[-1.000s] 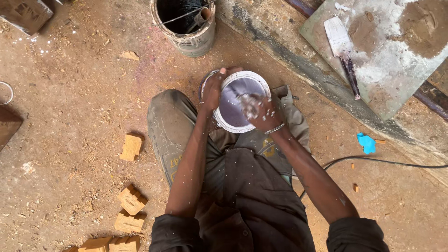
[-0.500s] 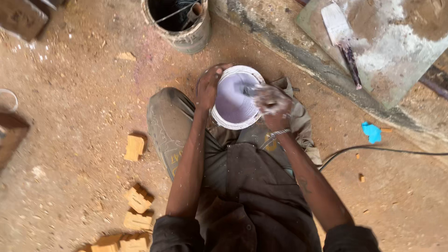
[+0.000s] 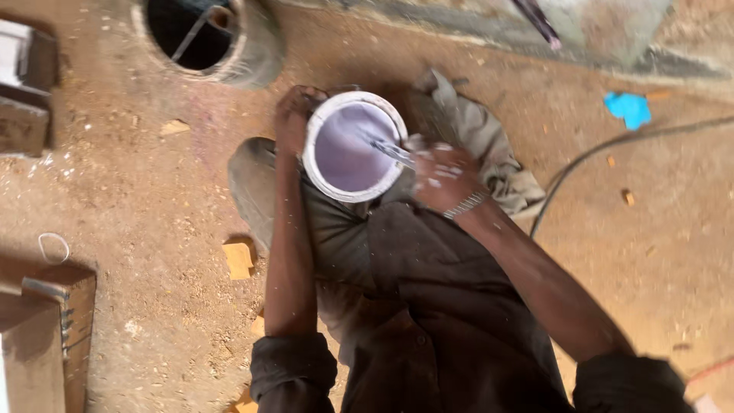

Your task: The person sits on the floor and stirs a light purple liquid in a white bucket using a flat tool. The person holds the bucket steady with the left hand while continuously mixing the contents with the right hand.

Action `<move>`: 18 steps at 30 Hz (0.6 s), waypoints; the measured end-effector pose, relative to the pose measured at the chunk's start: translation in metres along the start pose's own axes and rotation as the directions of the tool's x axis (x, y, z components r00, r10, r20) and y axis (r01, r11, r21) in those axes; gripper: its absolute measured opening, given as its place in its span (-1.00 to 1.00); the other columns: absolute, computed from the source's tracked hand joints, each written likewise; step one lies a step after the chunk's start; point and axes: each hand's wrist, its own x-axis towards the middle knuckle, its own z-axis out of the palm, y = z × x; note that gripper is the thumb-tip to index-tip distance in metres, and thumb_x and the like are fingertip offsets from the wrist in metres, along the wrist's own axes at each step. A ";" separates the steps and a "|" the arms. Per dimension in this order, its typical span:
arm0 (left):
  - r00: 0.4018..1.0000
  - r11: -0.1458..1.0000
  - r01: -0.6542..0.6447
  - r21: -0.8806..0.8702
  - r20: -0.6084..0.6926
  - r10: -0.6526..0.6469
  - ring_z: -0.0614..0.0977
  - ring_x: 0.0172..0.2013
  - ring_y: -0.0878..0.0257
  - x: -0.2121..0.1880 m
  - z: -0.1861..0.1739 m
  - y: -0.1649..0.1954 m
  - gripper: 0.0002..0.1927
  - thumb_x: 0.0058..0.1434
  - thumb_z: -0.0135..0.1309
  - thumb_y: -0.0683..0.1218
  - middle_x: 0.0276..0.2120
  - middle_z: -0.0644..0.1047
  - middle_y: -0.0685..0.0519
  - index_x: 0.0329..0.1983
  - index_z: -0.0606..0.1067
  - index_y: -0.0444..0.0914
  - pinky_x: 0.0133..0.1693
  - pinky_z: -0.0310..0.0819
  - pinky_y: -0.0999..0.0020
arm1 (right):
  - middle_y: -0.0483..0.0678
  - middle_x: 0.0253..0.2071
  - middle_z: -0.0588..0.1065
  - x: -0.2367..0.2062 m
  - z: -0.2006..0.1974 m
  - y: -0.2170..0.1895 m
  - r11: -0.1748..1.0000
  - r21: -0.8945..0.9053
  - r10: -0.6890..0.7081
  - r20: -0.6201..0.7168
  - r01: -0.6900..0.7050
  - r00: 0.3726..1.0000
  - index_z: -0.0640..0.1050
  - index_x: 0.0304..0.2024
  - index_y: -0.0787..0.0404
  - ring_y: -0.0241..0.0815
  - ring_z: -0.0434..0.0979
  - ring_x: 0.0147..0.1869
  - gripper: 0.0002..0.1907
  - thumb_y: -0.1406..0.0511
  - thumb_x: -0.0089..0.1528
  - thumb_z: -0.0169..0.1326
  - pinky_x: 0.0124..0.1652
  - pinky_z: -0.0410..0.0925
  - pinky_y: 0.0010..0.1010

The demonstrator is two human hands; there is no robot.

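Head view, looking straight down: one round white plastic tub (image 3: 353,145) of pale lilac paint rests on the squatting person's lap, between the knees; the left hand (image 3: 294,115) is curled over its far-left rim, fingers clenched on the edge to steady it; the right hand (image 3: 443,177), spattered with paint and banded by a metal wristwatch (image 3: 466,203), is closed around one thin metal stirring stick (image 3: 386,149).

The stick's long axis runs from the right fist up and leftward into the tub, its tip in the paint near the middle; so the tub lies to the left of the right-hand grip and just beside it, while the left hand touches the tub itself and is the nearer of the two.

Counted around them: one crumpled grey cloth (image 3: 474,138) just right of the tub; one dark round bucket (image 3: 210,38) well apart at upper left; one blue scrap (image 3: 629,108) and one black cable (image 3: 604,157) on the dirt floor (image 3: 138,191) at right; a few small wooden offcuts (image 3: 238,258) near the left knee.
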 end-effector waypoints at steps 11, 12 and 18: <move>0.990 0.982 0.141 0.129 0.009 -0.143 0.66 -0.06 0.19 -0.033 0.031 0.017 -0.51 0.41 -0.13 0.13 -0.10 0.65 -0.04 0.14 0.49 -0.33 0.07 0.52 0.34 | -0.06 -0.44 0.48 0.013 0.028 -0.018 -0.038 0.836 0.034 0.549 -0.548 0.835 0.41 0.12 0.16 -0.35 0.35 -0.60 -0.71 0.25 0.36 -0.07 -0.72 0.21 -0.50; 0.986 0.986 0.160 0.054 0.034 -0.162 0.65 0.01 0.16 -0.035 0.032 0.017 -0.45 0.43 -0.12 0.15 -0.01 0.63 -0.04 0.14 0.50 -0.41 0.13 0.50 0.31 | -0.06 -0.47 0.47 0.012 0.030 -0.021 -0.141 0.819 0.006 0.562 -0.556 0.827 0.48 0.06 0.17 -0.42 0.27 -0.64 -0.74 0.24 0.38 -0.07 -0.75 0.10 -0.57; 0.944 0.922 0.330 -0.202 0.081 -0.321 0.67 -0.09 0.00 -0.030 0.027 0.011 -0.25 0.41 -0.23 0.27 -0.10 0.65 -0.25 0.08 0.53 -0.52 0.09 0.56 0.14 | 0.00 -0.55 0.47 0.035 0.043 -0.034 -0.317 0.835 0.096 0.500 -0.449 0.861 0.51 -0.19 0.29 -0.40 0.22 -0.74 -0.83 0.29 0.34 -0.02 -0.81 -0.01 -0.51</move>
